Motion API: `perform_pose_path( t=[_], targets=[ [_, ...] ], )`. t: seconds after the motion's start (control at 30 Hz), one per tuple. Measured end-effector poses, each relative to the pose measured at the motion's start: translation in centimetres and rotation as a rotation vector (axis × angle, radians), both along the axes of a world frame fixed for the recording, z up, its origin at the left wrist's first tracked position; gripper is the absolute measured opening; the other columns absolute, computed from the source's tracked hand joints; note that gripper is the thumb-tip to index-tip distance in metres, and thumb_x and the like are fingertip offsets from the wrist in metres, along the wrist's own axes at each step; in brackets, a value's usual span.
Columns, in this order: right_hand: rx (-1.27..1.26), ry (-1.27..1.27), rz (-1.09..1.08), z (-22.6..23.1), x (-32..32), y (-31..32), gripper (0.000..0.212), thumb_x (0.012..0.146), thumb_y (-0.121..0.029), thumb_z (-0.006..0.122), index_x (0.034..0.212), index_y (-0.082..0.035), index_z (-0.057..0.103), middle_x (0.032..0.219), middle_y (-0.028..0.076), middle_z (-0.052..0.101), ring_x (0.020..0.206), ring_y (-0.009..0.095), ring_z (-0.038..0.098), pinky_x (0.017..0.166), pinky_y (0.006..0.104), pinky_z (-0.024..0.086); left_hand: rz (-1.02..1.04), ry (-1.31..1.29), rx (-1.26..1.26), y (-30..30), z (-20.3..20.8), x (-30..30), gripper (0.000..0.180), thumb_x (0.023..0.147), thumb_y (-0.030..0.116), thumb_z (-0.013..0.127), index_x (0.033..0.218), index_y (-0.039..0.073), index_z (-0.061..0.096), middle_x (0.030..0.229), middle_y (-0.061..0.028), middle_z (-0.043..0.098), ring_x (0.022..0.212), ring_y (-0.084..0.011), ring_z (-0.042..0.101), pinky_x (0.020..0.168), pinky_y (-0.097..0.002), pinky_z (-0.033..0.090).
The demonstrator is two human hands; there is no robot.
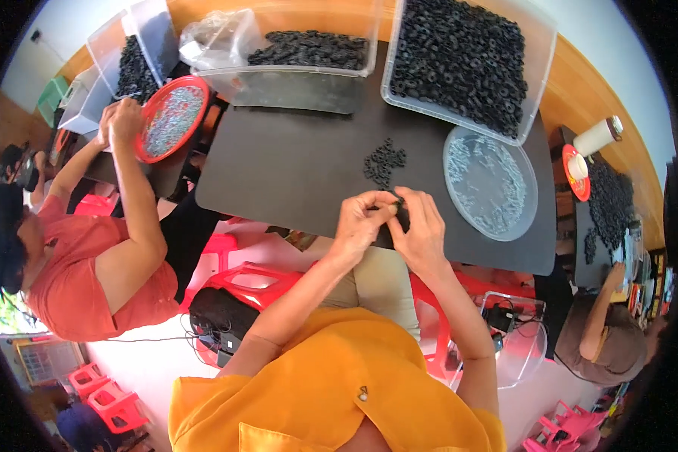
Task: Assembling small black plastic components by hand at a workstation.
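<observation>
My left hand [360, 224] and my right hand [419, 230] meet over the near edge of the dark table [286, 158]. Fingertips of both hands are pinched together on a small black part [397, 204], mostly hidden by the fingers. Just beyond them lies a loose heap of small black ring-like parts [385, 163]. To the right of my hands is a round, clear shallow tray [484, 179], with small shiny slender pieces scattered around it; their exact kind is too small to tell.
A big clear bin [451, 123] of black rings stands at the far right, beside another clear bin [294, 90] with black parts and a plastic bag. On the left, a co-worker [105, 271] works by a red tray [155, 159]. Another person [606, 339] sits at the right.
</observation>
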State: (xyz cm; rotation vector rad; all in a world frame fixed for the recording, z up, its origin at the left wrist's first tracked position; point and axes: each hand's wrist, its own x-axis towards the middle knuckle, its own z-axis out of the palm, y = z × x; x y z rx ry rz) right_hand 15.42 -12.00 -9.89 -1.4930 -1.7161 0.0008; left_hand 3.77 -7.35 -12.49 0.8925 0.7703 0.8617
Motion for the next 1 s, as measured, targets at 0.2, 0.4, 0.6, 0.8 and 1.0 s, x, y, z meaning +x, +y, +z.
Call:
perform_pose_path(
  t=[0.2, 0.4, 0.6, 0.8, 1.0],
  targets=[
    [-0.101, 0.093, 0.028, 0.0, 0.7, 0.0, 0.046, 0.068, -0.003, 0.070, 0.110, 0.001, 0.053, 0.095, 0.014, 0.055, 0.086, 0.032, 0.056, 0.071, 0.0387, 0.048, -0.003, -0.066, -0.014, 0.6, 0.2, -0.4, 0.013, 0.082, 0.003, 0.063, 0.094, -0.001, 0.063, 0.069, 0.0018, 0.058, 0.044, -0.0002, 0.036, 0.037, -0.0174, 0.025],
    [-0.093, -0.441, -0.003, 0.9, 2.0, -0.1, 0.040, 0.071, -0.020, 0.070, 0.101, 0.000, 0.053, 0.082, 0.009, 0.051, 0.076, 0.024, 0.055, 0.064, 0.0330, 0.048, -0.002, -0.015, -0.006, 0.3, 0.3, -0.2, 0.014, 0.081, 0.003, 0.065, 0.093, -0.002, 0.064, 0.069, 0.0009, 0.059, 0.044, -0.0004, 0.036, 0.036, -0.0173, 0.024],
    [-0.157, -0.540, 0.023, 1.4, 2.3, 0.0, 0.026, 0.072, -0.021, 0.069, 0.082, -0.005, 0.051, 0.072, 0.006, 0.049, 0.068, 0.022, 0.054, 0.056, 0.0320, 0.047, -0.062, 0.025, 0.069, 0.5, 0.3, -0.9, 0.018, 0.082, 0.006, 0.064, 0.098, -0.003, 0.064, 0.071, -0.0019, 0.061, 0.045, -0.0022, 0.042, 0.037, -0.0180, 0.030],
    [-0.166, -0.463, 0.028, 1.3, 2.5, -0.2, 0.025, 0.071, -0.021, 0.069, 0.079, -0.006, 0.050, 0.069, 0.006, 0.049, 0.065, 0.022, 0.054, 0.052, 0.0325, 0.046, -0.232, 0.158, 0.128, 0.7, 0.8, -1.2, 0.021, 0.088, 0.013, 0.060, 0.098, -0.004, 0.064, 0.078, -0.0019, 0.056, 0.050, -0.0065, 0.050, 0.043, -0.0189, 0.036],
    [-0.189, -0.498, 0.027, 0.9, 2.0, 0.2, 0.026, 0.074, -0.025, 0.067, 0.077, -0.008, 0.047, 0.069, 0.006, 0.049, 0.064, 0.021, 0.055, 0.052, 0.0310, 0.047, -0.199, 0.147, 0.097, 0.9, 0.8, -1.3, 0.018, 0.084, 0.008, 0.062, 0.090, -0.009, 0.064, 0.078, -0.0036, 0.051, 0.050, -0.0081, 0.050, 0.043, -0.0210, 0.037]
  ],
)
